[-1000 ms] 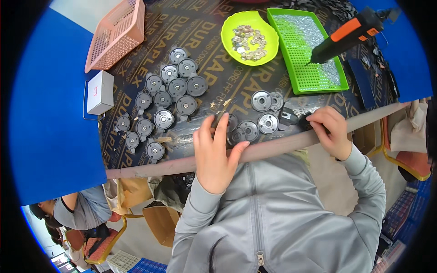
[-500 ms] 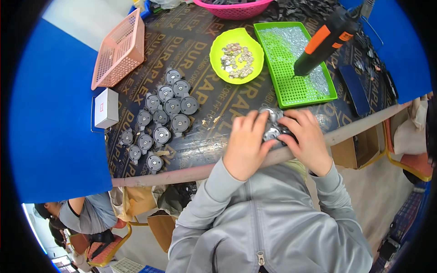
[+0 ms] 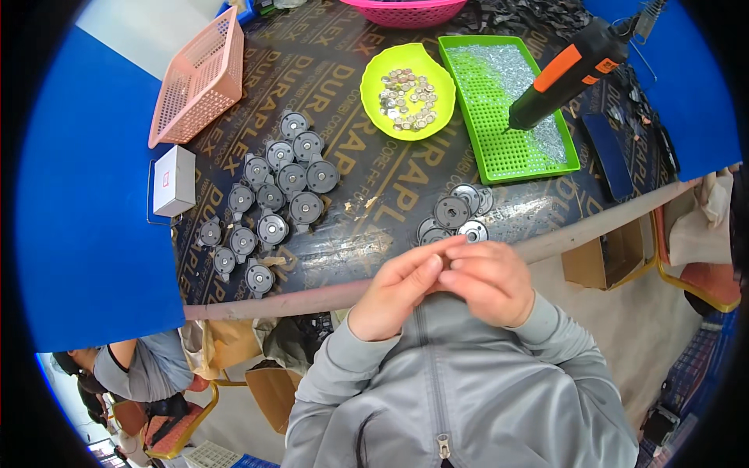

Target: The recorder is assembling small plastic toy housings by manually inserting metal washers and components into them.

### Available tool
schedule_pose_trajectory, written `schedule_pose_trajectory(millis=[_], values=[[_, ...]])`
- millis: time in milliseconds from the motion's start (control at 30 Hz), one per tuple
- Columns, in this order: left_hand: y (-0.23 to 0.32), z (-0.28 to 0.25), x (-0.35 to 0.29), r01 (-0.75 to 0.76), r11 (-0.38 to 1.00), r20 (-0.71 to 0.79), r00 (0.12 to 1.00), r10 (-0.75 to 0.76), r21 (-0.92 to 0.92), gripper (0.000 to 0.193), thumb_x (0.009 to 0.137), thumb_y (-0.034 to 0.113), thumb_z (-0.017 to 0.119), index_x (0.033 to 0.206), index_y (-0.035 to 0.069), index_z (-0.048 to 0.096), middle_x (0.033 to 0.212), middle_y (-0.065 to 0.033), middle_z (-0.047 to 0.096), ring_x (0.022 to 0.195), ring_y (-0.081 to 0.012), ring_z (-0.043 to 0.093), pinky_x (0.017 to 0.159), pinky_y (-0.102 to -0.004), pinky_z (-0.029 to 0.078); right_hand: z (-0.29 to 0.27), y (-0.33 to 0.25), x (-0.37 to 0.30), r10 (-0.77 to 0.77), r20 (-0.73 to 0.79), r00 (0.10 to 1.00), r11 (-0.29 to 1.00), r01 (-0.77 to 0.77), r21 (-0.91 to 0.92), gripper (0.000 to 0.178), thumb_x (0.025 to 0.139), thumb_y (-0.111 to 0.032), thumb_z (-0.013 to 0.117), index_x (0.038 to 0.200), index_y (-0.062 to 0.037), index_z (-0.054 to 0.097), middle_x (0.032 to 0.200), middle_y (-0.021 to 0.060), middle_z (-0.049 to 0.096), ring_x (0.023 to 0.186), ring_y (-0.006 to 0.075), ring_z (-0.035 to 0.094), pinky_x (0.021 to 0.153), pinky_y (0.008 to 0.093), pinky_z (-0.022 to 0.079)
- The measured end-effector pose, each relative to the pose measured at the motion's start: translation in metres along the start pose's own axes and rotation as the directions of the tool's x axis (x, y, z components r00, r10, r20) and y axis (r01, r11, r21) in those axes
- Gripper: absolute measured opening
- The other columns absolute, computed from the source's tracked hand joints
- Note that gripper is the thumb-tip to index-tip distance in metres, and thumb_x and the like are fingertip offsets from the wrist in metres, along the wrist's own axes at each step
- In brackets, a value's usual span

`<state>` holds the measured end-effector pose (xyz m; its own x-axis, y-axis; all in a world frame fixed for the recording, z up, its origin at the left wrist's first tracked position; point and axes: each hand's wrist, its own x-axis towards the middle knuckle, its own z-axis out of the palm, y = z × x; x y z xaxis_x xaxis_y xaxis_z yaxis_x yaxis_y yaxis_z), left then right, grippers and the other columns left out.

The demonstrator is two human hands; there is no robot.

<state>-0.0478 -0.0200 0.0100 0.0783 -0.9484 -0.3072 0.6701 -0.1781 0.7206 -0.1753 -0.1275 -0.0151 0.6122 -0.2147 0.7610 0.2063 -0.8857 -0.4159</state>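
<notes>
My left hand [image 3: 399,290] and my right hand [image 3: 493,285] meet just in front of the table's near edge, close to my jacket. The fingers of both are closed and pressed together at the tips. Whatever they pinch is hidden behind the fingers. Right beyond them lies a small heap of round grey discs [image 3: 452,212], some dark, some with shiny metal rings, apart from the hands. To the left, several dark round parts with side tabs [image 3: 292,179] lie in staggered rows, each with a small metal centre.
A yellow-green bowl [image 3: 369,100] holds small round metal pieces. Beside it, a green perforated tray [image 3: 499,148] carries many small silvery pieces. Over the tray hangs a black-and-orange power screwdriver [image 3: 558,84]. A pink basket [image 3: 195,117] and white box [image 3: 174,181] stand left; another pink basket [image 3: 406,14] is behind.
Both hands have drawn back from the discs toward my body and come together at the fingertips. The discs they covered now show on the table. The view has shifted slightly.
</notes>
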Motion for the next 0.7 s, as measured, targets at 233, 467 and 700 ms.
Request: schedule_pose_trajectory(millis=[233, 467, 700], values=[[0.006, -0.031, -0.003, -0.073, 0.986, 0.0, 0.997, 0.074, -0.15, 0.045, 0.091, 0.009, 0.043, 0.134, 0.005, 0.028, 0.115, -0.0046, 0.05, 0.1, -0.0114, 0.051, 0.084, -0.0261, 0.043, 0.011, 0.005, 0.02, -0.004, 0.186, 0.983, 0.955, -0.052, 0.293, 0.026, 0.068, 0.004, 0.053, 0.092, -0.0037, 0.06, 0.097, 0.0083, 0.058, 0.1, 0.0273, 0.055, 0.083, 0.0367, 0.044], [0.007, -0.039, 0.018, -0.238, 0.956, -0.15, 0.965, 0.214, -0.171, 0.044, 0.088, 0.001, 0.04, 0.13, -0.001, 0.03, 0.114, -0.0098, 0.051, 0.103, -0.0182, 0.052, 0.087, -0.0361, 0.047, 0.014, 0.077, 0.095, 0.26, 0.234, 0.937, 0.957, -0.219, -0.188, 0.012, 0.073, -0.001, 0.056, 0.084, -0.0011, 0.056, 0.08, 0.013, 0.056, 0.08, 0.0301, 0.054, 0.068, 0.0357, 0.043], [0.003, -0.042, 0.02, -0.244, 0.96, -0.149, 0.963, 0.223, -0.138, 0.042, 0.087, 0.004, 0.042, 0.128, 0.0, 0.034, 0.113, -0.0129, 0.053, 0.105, -0.0195, 0.052, 0.088, -0.0357, 0.045, 0.047, 0.138, 0.122, 0.269, 0.469, 0.841, 0.859, 0.011, -0.511, 0.006, 0.068, -0.009, 0.06, 0.073, -0.0045, 0.059, 0.07, 0.0125, 0.059, 0.069, 0.0307, 0.058, 0.064, 0.0389, 0.045]])
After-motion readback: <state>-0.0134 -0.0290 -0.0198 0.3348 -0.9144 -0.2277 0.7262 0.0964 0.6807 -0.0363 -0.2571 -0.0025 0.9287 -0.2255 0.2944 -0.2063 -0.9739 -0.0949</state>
